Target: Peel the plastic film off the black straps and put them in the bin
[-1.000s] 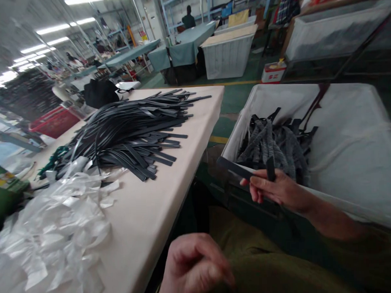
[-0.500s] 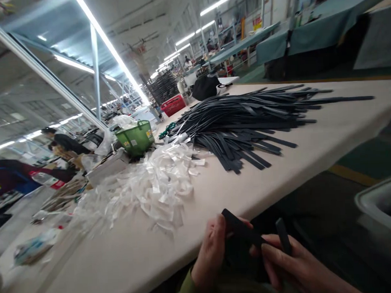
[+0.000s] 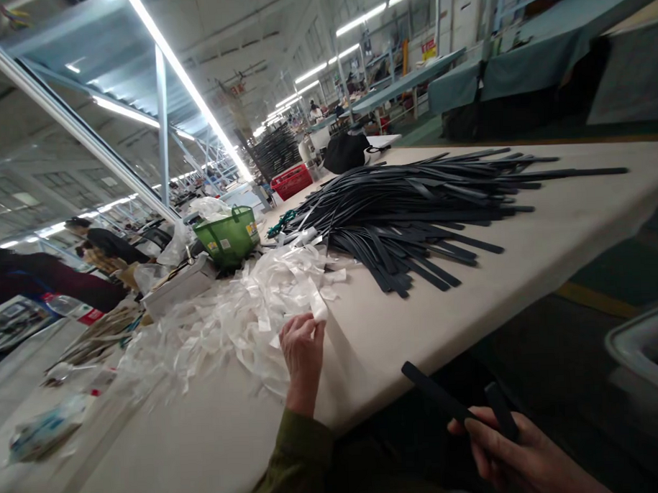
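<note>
My left hand (image 3: 303, 348) is at the heap of white translucent strips (image 3: 276, 291), its fingers pinched on the end of one white strip (image 3: 316, 301). At the lower right, off the table's front edge, my right hand (image 3: 512, 449) grips a flat black strap (image 3: 434, 388). One end of the strap points up and left, and another dark end (image 3: 501, 411) sticks up between the fingers. Behind the white heap lies a big pile of similar black straps (image 3: 414, 200), fanned toward the right.
A green basket (image 3: 226, 236) and a red crate (image 3: 291, 180) stand beyond the piles, with a black bag (image 3: 347, 152) near them. Green-handled scissors (image 3: 281, 223) lie beside the straps. A pale bin (image 3: 642, 343) is at the right. A person (image 3: 44, 278) works at the left.
My left hand has left the black strap and moved up and left to the white heap, where it pinches a strip. My right hand keeps the strap and has shifted slightly right and down.
</note>
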Action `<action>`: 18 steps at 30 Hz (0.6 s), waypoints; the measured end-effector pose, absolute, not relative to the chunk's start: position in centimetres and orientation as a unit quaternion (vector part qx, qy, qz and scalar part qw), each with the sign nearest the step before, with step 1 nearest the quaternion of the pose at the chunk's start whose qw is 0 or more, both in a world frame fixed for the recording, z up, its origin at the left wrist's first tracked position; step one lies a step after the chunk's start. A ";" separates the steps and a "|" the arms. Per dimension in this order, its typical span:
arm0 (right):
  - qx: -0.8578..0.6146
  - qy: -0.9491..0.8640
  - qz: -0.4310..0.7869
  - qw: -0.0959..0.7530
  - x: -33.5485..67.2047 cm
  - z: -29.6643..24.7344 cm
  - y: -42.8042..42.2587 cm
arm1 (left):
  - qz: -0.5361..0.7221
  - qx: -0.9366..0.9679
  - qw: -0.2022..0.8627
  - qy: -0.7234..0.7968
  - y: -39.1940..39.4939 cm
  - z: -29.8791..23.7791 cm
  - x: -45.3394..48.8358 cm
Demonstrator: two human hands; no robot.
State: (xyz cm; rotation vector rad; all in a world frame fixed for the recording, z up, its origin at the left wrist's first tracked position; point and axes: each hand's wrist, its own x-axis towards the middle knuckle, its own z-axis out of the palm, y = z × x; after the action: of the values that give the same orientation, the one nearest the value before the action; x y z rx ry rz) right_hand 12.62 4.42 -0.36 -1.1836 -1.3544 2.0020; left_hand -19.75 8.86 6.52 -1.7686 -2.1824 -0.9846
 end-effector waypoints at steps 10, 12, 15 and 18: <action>-0.424 -0.550 0.662 0.282 10.5 4.5 8.1 | -0.481 -0.465 -0.236 -0.704 5.9 7.2 -17.3; -0.417 -0.556 0.660 0.284 9.8 5.4 8.6 | -0.416 -0.533 -0.089 -0.732 5.3 7.9 -18.1; -0.385 -0.561 0.668 0.301 9.0 6.5 9.1 | -0.441 -0.535 -0.043 -0.719 4.3 9.2 -18.4; -0.348 -0.566 0.677 0.317 8.2 7.7 9.2 | -0.553 -0.454 -0.197 -0.671 3.9 10.1 -17.3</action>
State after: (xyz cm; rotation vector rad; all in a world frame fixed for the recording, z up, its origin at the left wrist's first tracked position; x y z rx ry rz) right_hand 8.21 9.22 7.70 -0.9155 -1.4886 1.7825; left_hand -17.31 3.89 10.14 -1.6384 -2.4194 -1.9941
